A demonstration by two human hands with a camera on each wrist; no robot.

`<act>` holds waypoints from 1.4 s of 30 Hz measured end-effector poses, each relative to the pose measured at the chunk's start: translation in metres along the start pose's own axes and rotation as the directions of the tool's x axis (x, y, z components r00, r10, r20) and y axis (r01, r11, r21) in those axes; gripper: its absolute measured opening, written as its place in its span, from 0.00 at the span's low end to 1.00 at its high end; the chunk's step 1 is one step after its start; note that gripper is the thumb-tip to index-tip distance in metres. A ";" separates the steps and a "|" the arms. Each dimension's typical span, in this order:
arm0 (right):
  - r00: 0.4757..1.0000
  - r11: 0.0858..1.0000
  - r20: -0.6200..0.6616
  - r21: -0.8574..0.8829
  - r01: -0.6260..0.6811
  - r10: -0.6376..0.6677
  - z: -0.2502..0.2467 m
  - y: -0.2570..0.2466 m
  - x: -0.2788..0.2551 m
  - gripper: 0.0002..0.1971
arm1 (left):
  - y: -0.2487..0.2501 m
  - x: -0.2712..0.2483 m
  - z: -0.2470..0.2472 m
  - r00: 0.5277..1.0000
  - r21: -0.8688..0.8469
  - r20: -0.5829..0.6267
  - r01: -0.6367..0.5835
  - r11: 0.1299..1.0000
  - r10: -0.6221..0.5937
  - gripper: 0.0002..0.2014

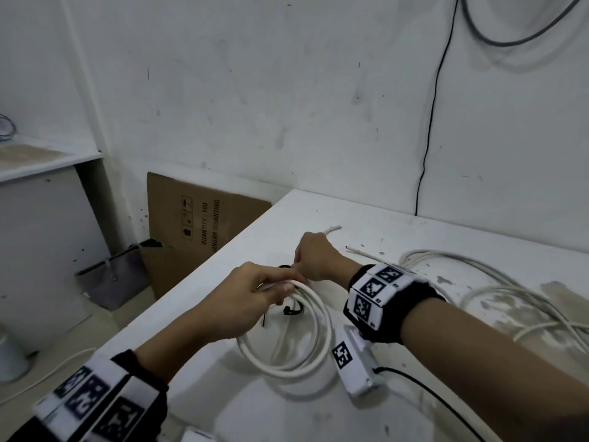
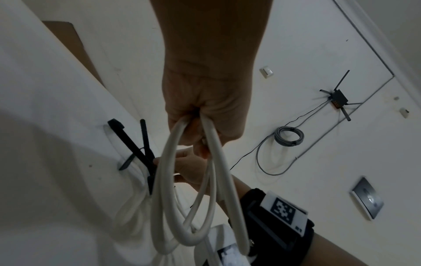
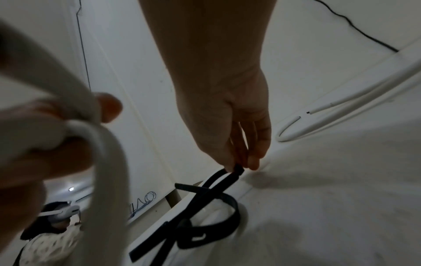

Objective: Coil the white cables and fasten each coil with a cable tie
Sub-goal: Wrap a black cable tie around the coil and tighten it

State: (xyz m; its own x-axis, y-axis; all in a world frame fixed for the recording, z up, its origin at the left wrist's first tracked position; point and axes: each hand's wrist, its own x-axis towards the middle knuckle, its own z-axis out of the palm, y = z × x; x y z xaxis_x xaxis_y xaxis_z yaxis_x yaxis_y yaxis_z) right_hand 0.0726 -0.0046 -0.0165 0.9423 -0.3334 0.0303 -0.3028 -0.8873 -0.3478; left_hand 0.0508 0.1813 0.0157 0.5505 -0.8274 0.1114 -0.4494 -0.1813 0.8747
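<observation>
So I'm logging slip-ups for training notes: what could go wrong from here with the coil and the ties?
The left hand alone pinches the white coil at one point, so loops might spring loose. The right hand pinches one black cable tie from a crossed pile near the table edge; others could drag along or fall off.

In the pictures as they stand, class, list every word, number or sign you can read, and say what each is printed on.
"QUANTITY : 100" – cardboard box leaning on the wall, printed sideways.
"...ANGAN ...ANTING" – second line on the box, partly faded; not fully readable.
Handling symbols above those lines on the box: too small to make out.
Black-and-white square markers on the wristbands: patterns only; the tiny characters beside them are blurred.
Blue scrawl low on the wall: unreadable.
</observation>
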 end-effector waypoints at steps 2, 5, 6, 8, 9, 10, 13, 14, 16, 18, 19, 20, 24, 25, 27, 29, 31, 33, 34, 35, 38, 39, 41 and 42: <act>0.992 0.998 -0.119 0.059 -0.027 0.034 -0.006 0.009 0.005 0.10 | 0.003 0.005 0.002 1.000 0.011 -0.010 0.010 1.000 -0.010 0.11; 0.944 0.978 -0.306 0.196 -0.067 0.126 -0.030 0.022 0.000 0.11 | 0.007 0.014 0.006 0.998 0.011 -0.053 0.022 1.000 -0.021 0.11; 0.921 0.971 -0.362 0.232 -0.061 0.144 -0.039 0.026 -0.005 0.10 | 0.008 0.018 0.008 0.998 0.017 -0.062 0.017 1.000 -0.016 0.11; 0.890 0.963 -0.430 0.266 -0.033 0.149 -0.054 0.031 -0.018 0.09 | 0.013 0.026 0.013 0.998 0.017 -0.069 0.003 1.000 -0.002 0.11; 0.887 0.961 -0.438 0.276 -0.022 0.146 -0.058 0.033 -0.025 0.08 | 0.016 0.029 0.016 0.998 0.019 -0.066 -0.006 1.000 0.007 0.10; 0.885 0.957 -0.443 0.289 -0.006 0.140 -0.063 0.034 -0.033 0.08 | 0.018 0.033 0.020 0.998 0.027 -0.061 -0.016 1.000 0.018 0.10; 0.835 0.941 -0.527 0.337 0.031 0.161 -0.075 0.042 -0.048 0.10 | 0.024 0.044 0.031 0.997 0.049 -0.069 -0.037 0.998 0.040 0.10; 0.806 0.933 -0.564 0.357 0.041 0.180 -0.080 0.046 -0.052 0.09 | 0.026 0.047 0.035 0.996 0.050 -0.077 -0.046 0.998 0.050 0.10; 0.781 0.921 -0.587 0.388 0.042 0.212 -0.094 0.053 -0.063 0.07 | 0.031 0.054 0.042 0.993 0.049 -0.101 -0.064 0.997 0.069 0.09; 0.846 0.901 -0.483 0.434 0.007 0.225 -0.107 0.060 -0.075 0.04 | 0.039 0.058 0.048 0.988 0.068 -0.111 -0.104 0.992 0.111 0.08; 0.890 0.885 -0.394 0.464 -0.024 0.230 -0.112 0.064 -0.081 0.04 | 0.043 0.059 0.051 0.985 0.088 -0.100 -0.130 0.988 0.139 0.08; 0.926 0.869 -0.299 0.492 -0.057 0.231 -0.117 0.067 -0.088 0.04 | 0.047 0.061 0.053 0.982 0.116 -0.085 -0.157 0.981 0.167 0.09; 0.978 0.833 -0.023 0.528 -0.163 0.206 -0.131 0.078 -0.109 0.11 | 0.058 0.068 0.069 0.969 0.165 -0.028 -0.239 0.957 0.247 0.12; 0.981 0.842 0.013 0.512 -0.173 0.194 -0.134 0.081 -0.115 0.12 | 0.062 0.070 0.075 0.965 0.177 -0.004 -0.257 0.950 0.262 0.12; 0.987 0.875 0.060 0.457 -0.163 0.152 -0.140 0.088 -0.127 0.11 | 0.068 0.072 0.087 0.958 0.187 0.031 -0.286 0.940 0.286 0.12; 0.992 0.910 0.056 0.396 -0.125 0.112 -0.145 0.097 -0.138 0.10 | 0.076 0.073 0.098 0.954 0.175 0.041 -0.301 0.938 0.298 0.11; 0.996 0.929 0.000 0.361 -0.083 0.089 -0.149 0.106 -0.149 0.10 | 0.083 0.074 0.109 0.951 0.171 0.027 -0.307 0.936 0.307 0.11; 0.993 0.932 -0.078 0.359 -0.052 0.086 -0.150 0.114 -0.157 0.09 | 0.088 0.077 0.121 0.949 0.164 -0.002 -0.311 0.936 0.316 0.12; 0.989 0.933 -0.114 0.356 -0.044 0.090 -0.149 0.118 -0.159 0.08 | 0.091 0.078 0.127 0.945 0.163 -0.026 -0.317 0.934 0.325 0.13; 0.984 0.938 -0.151 0.344 -0.039 0.096 -0.148 0.121 -0.162 0.08 | 0.093 0.080 0.133 0.941 0.165 -0.051 -0.321 0.932 0.333 0.14; 0.967 0.939 -0.239 0.343 -0.006 0.094 -0.147 0.129 -0.172 0.10 | 0.102 0.084 0.147 0.929 0.165 -0.129 -0.324 0.931 0.346 0.14; 0.964 0.927 -0.249 0.375 0.009 0.092 -0.147 0.131 -0.175 0.13 | 0.105 0.085 0.151 0.924 0.164 -0.153 -0.327 0.931 0.351 0.14; 0.961 0.874 -0.266 0.482 0.066 0.074 -0.148 0.135 -0.183 0.15 | 0.108 0.087 0.157 0.908 0.168 -0.201 -0.338 0.926 0.368 0.12; 0.960 0.828 -0.275 0.550 0.106 0.060 -0.150 0.136 -0.188 0.14 | 0.109 0.088 0.159 0.896 0.173 -0.227 -0.349 0.921 0.382 0.11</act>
State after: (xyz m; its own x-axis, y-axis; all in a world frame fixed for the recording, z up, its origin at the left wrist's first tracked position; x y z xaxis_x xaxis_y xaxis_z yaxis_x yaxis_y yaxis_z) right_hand -0.1666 -0.1100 0.0708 0.8467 -0.4609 0.2660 -0.0726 -0.5952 -0.8003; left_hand -0.0614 0.0037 0.0457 0.4812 -0.6901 0.5406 -0.7276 0.0295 0.6853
